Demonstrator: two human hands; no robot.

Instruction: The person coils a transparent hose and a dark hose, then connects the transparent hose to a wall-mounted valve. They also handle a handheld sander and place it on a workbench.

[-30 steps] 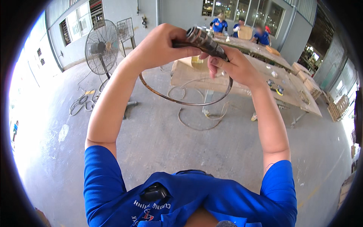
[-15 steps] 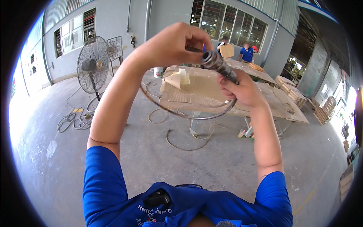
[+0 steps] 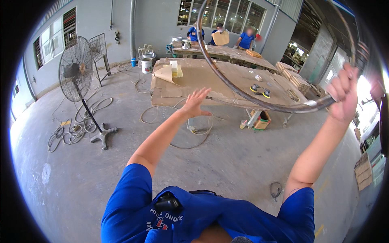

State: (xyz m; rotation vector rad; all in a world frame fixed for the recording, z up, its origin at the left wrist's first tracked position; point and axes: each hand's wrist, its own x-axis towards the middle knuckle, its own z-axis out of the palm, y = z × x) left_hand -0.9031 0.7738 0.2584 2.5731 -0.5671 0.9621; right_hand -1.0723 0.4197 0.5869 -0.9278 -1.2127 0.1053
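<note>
Raised at the far right, my right hand (image 3: 343, 95) is closed round a dark, worn hose (image 3: 229, 85). The hose sweeps in a big loop out past the upper edge and back to the hand. Just above that fist, a dark ribbed fitting (image 3: 362, 56) shows blurred. My left hand (image 3: 196, 103) is empty, its fingers spread, held out in front of the near edge of a cardboard-covered table (image 3: 182, 91). Two round sanders with yellow rims (image 3: 259, 90) lie on this table, inside the hose's curve as seen from here.
A black stand fan (image 3: 75, 69) is on the left, with coiled hoses (image 3: 67, 135) on the floor beside it. Paint buckets (image 3: 146, 65) stand past the table's left end. Several people in blue shirts (image 3: 245, 40) are at a farther table. Stacked boards (image 3: 298, 79) sit at right.
My left hand has let go of the hose, opened and dropped lower. My right hand has carried the hose and its fitting up and to the right. The view has shifted too.
</note>
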